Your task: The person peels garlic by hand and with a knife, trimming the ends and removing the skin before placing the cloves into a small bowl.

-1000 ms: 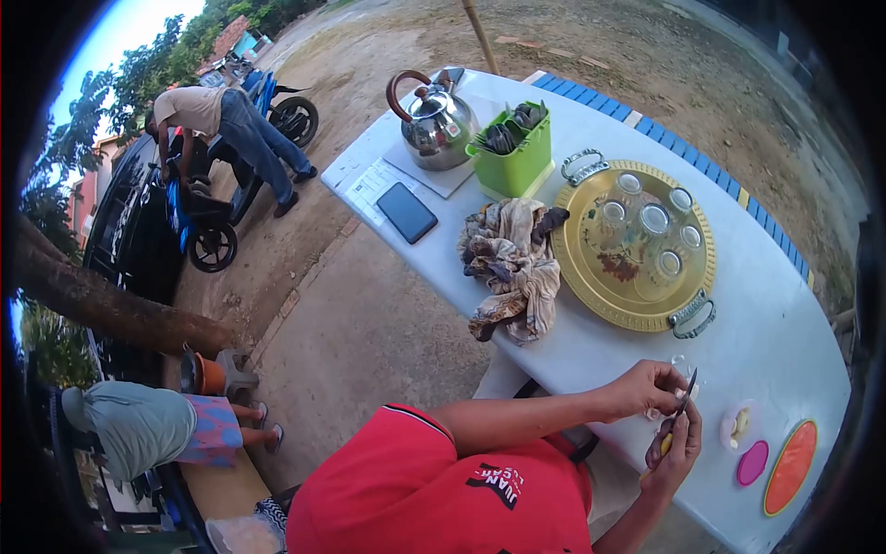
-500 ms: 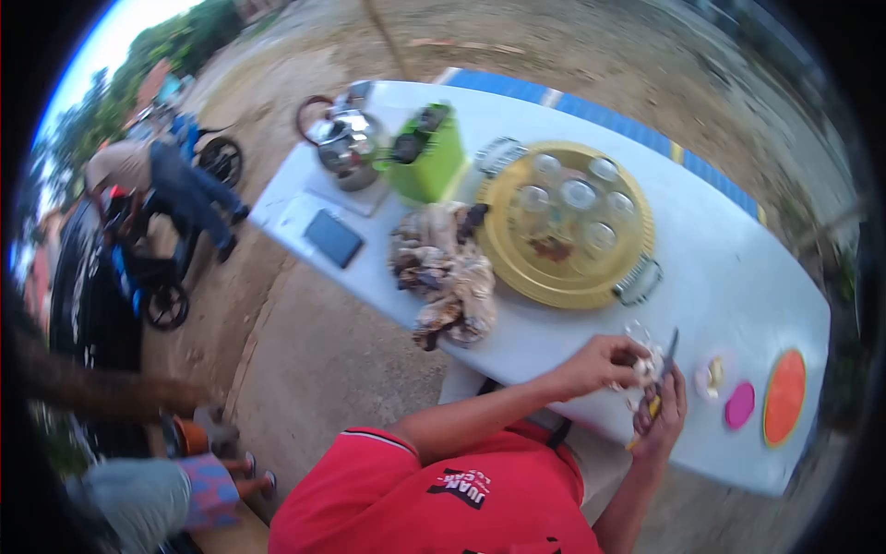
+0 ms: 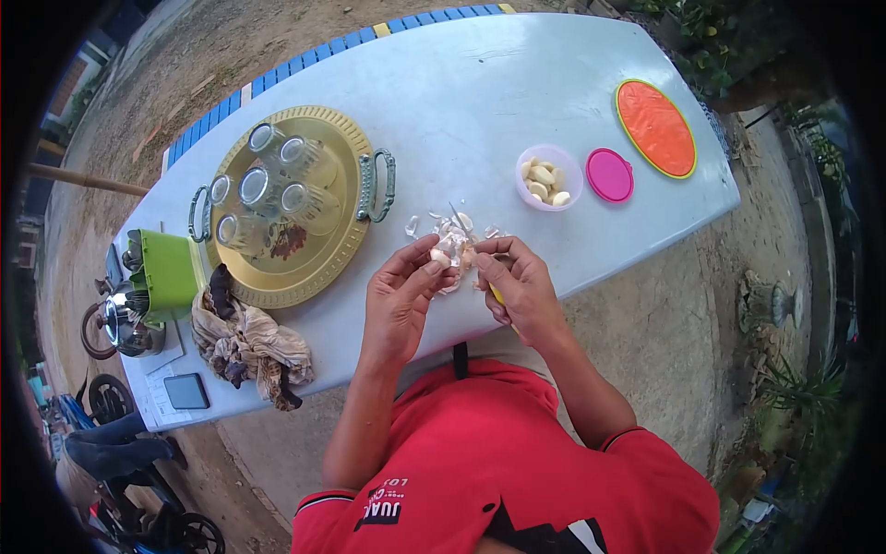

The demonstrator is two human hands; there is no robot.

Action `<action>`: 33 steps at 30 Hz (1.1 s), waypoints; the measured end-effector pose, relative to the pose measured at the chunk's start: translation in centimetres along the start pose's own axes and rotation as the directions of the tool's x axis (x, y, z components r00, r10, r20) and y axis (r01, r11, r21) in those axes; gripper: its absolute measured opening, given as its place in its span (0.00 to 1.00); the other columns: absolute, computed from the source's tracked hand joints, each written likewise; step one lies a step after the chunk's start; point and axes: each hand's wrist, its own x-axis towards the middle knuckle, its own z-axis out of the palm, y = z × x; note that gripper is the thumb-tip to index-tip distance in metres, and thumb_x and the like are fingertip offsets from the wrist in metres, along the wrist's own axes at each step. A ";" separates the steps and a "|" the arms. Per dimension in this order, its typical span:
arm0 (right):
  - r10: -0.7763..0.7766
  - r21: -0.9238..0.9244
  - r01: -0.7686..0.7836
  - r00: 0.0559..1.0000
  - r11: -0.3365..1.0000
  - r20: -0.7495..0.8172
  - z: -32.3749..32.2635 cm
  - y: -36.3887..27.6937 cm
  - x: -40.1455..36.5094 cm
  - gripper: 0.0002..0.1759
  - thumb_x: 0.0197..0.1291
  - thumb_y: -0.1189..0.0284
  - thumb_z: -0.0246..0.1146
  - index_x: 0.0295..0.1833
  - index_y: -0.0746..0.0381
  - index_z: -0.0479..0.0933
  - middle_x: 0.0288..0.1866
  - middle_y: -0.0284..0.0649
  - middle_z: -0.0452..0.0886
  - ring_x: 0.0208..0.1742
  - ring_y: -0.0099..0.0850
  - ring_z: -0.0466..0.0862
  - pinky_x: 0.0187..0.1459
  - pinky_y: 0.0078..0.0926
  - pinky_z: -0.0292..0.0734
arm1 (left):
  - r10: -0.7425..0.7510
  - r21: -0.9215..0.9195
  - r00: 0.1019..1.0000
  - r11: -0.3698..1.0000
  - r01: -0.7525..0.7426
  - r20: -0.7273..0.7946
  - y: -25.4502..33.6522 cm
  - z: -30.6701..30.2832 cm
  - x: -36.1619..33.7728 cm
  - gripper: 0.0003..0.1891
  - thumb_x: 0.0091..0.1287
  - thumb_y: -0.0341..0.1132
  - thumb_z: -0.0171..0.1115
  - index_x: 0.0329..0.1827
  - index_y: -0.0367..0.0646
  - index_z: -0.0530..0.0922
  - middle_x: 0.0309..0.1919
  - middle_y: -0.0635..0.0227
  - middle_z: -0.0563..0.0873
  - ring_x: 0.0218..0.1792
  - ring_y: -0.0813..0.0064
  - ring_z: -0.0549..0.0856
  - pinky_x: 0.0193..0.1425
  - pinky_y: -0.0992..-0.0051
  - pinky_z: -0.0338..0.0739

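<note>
My left hand (image 3: 406, 295) pinches a garlic clove (image 3: 440, 259) between thumb and fingertips, over the near part of the white table. My right hand (image 3: 524, 294) is closed around the yellow handle of a small knife (image 3: 459, 218), whose blade points up and away to the left. Its thumb and forefinger also pinch something pale, perhaps skin. Garlic skins (image 3: 454, 242) are scattered on the table just beyond both hands. To the right of them stands a round translucent tub (image 3: 578, 171) holding several peeled cloves (image 3: 544, 180).
A pink lid (image 3: 610, 175) and an orange oval mat (image 3: 657, 127) lie right of the tub. On the left are a gold tray (image 3: 318, 268) with upturned glasses, a crumpled cloth (image 3: 258, 343), a green container (image 3: 173, 274), a kettle (image 3: 134, 319) and a phone (image 3: 186, 391).
The view has swung right, bringing the tub into full sight. My hands remain close together over the garlic skins; the left still pinches garlic and the right still grips the knife.
</note>
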 end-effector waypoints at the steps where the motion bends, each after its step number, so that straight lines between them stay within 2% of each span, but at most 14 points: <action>1: 0.000 0.002 0.000 1.000 1.000 -0.008 0.0 -0.1 -0.2 0.18 0.71 0.69 0.62 0.60 0.67 0.72 0.29 0.33 0.75 0.15 0.14 0.66 0.14 0.14 0.56 | 0.005 0.007 1.000 1.000 -0.005 0.001 -0.1 0.1 0.0 0.18 0.69 0.24 0.63 0.61 0.31 0.77 0.48 0.59 0.85 0.45 0.72 0.87 0.50 0.75 0.83; 4: -0.059 -0.024 0.060 0.998 0.998 0.036 0.2 -0.4 -0.7 0.18 0.71 0.69 0.62 0.59 0.67 0.72 0.29 0.34 0.76 0.17 0.14 0.67 0.16 0.14 0.58 | -0.004 0.012 1.000 1.000 0.004 -0.002 -0.3 0.5 0.0 0.17 0.70 0.23 0.62 0.61 0.30 0.77 0.49 0.58 0.85 0.46 0.70 0.86 0.53 0.71 0.82; 6: -0.043 -0.029 0.049 0.986 0.998 0.163 0.3 -0.8 -1.1 0.20 0.70 0.68 0.63 0.61 0.66 0.71 0.29 0.34 0.76 0.20 0.14 0.69 0.19 0.15 0.61 | -0.002 0.007 1.000 1.000 0.002 -0.015 -0.6 0.5 0.1 0.17 0.70 0.24 0.62 0.61 0.30 0.76 0.48 0.59 0.85 0.46 0.70 0.86 0.53 0.71 0.82; 9: -0.046 -0.080 0.066 0.972 0.995 0.232 0.3 -0.2 -0.9 0.21 0.71 0.67 0.63 0.65 0.62 0.70 0.30 0.35 0.77 0.19 0.14 0.68 0.18 0.14 0.61 | 0.011 0.013 1.000 1.000 -0.010 -0.027 -0.7 0.6 0.1 0.17 0.69 0.24 0.63 0.60 0.31 0.77 0.48 0.60 0.86 0.46 0.73 0.86 0.52 0.73 0.82; 11: -0.070 -0.112 0.097 0.971 0.989 0.227 0.2 0.0 -0.7 0.21 0.71 0.68 0.63 0.65 0.62 0.71 0.30 0.34 0.77 0.19 0.14 0.68 0.19 0.14 0.61 | 0.021 0.023 0.999 1.000 -0.020 -0.024 -0.8 0.6 0.1 0.17 0.69 0.23 0.63 0.60 0.32 0.77 0.48 0.61 0.86 0.46 0.75 0.86 0.52 0.76 0.82; 13: -0.093 -0.148 0.128 0.970 0.981 0.225 0.1 0.1 -0.6 0.20 0.71 0.68 0.63 0.65 0.61 0.72 0.30 0.34 0.77 0.20 0.13 0.68 0.19 0.14 0.61 | 0.048 0.031 0.998 0.998 -0.047 -0.044 -0.9 0.3 0.2 0.17 0.68 0.24 0.64 0.59 0.29 0.77 0.47 0.58 0.86 0.44 0.71 0.86 0.52 0.70 0.82; 16: -0.082 -0.142 0.119 0.968 0.983 0.237 -0.1 -0.1 -0.5 0.19 0.71 0.68 0.63 0.64 0.61 0.74 0.29 0.33 0.76 0.20 0.13 0.68 0.19 0.14 0.61 | 0.060 0.055 0.996 0.997 -0.056 -0.063 -0.8 0.4 0.2 0.16 0.68 0.23 0.64 0.58 0.28 0.78 0.47 0.57 0.86 0.44 0.70 0.86 0.53 0.70 0.82; 24: 0.036 -0.006 -0.036 0.963 0.999 0.266 -0.5 -0.6 -0.3 0.19 0.72 0.69 0.61 0.64 0.62 0.76 0.27 0.31 0.74 0.18 0.12 0.65 0.16 0.14 0.57 | 0.056 0.065 0.997 0.996 -0.052 -0.053 -0.9 0.1 0.4 0.16 0.67 0.22 0.63 0.57 0.28 0.78 0.47 0.57 0.86 0.44 0.70 0.86 0.53 0.70 0.82; 33: 0.054 0.126 -0.097 0.950 0.987 0.309 -1.2 -0.1 -0.2 0.16 0.73 0.68 0.60 0.62 0.59 0.79 0.25 0.29 0.72 0.16 0.12 0.63 0.14 0.13 0.54 | 0.048 0.082 0.998 0.996 -0.045 -0.031 -0.6 0.2 0.2 0.16 0.66 0.24 0.64 0.57 0.31 0.79 0.48 0.59 0.87 0.46 0.73 0.86 0.54 0.72 0.82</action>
